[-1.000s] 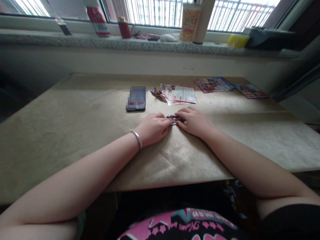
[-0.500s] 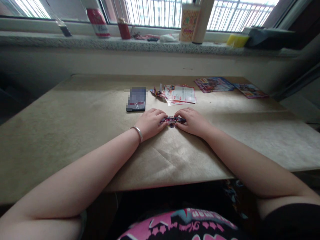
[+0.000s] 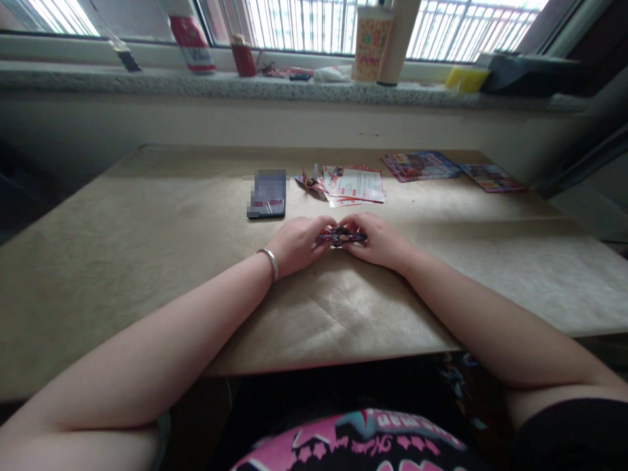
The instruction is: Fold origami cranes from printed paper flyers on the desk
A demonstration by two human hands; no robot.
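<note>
A small folded piece of patterned paper [image 3: 339, 237], dark with red and blue print, is held between both my hands just above the brown paper-covered table [image 3: 147, 235]. My left hand [image 3: 294, 245], with a silver bracelet on the wrist, pinches its left end. The right end is pinched by my right hand [image 3: 377, 239]. Both hands have their fingers curled closed on the paper, and the wrists rest on the table.
A dark phone [image 3: 267, 193] lies beyond my left hand. Printed leaflets [image 3: 356, 184] and a small folded paper figure [image 3: 308, 178] lie behind, with more colourful sheets [image 3: 419, 165] at the far right. Cups, a red can and bottles stand on the window sill [image 3: 245, 82].
My hands have drawn slightly upward and closer to the phone, and the folded paper now shows more between the fingertips, lifted off the table.
</note>
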